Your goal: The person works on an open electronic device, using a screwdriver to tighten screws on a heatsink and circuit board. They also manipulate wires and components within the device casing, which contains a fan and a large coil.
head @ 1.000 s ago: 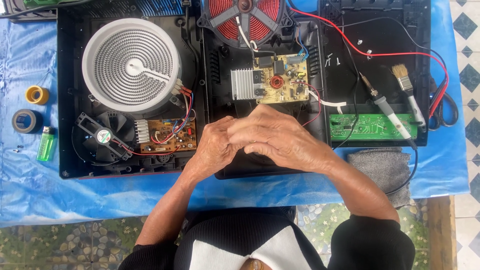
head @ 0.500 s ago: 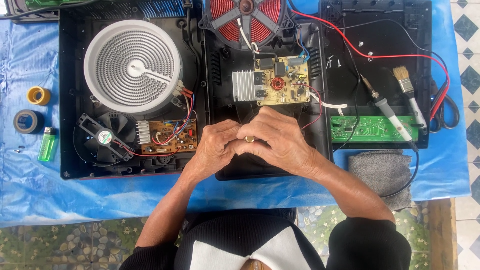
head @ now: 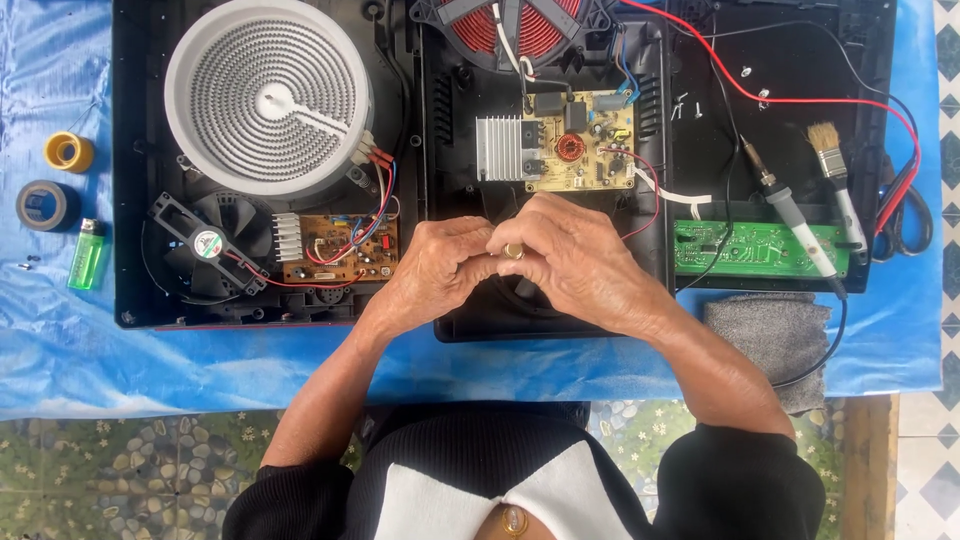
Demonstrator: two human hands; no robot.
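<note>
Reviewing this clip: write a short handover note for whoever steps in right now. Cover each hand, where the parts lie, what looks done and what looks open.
Left hand and right hand: pressed together fingertip to fingertip over the middle cooker base, pinching a small part I cannot make out.
Parts: yellow circuit board with its heat sink just above the hands; white coil heater and brown circuit board to the left; green board, soldering iron and brush to the right.
Done: housings are open, boards exposed.
Left: wires and boards lie uncovered; nothing is closed up.
</note>
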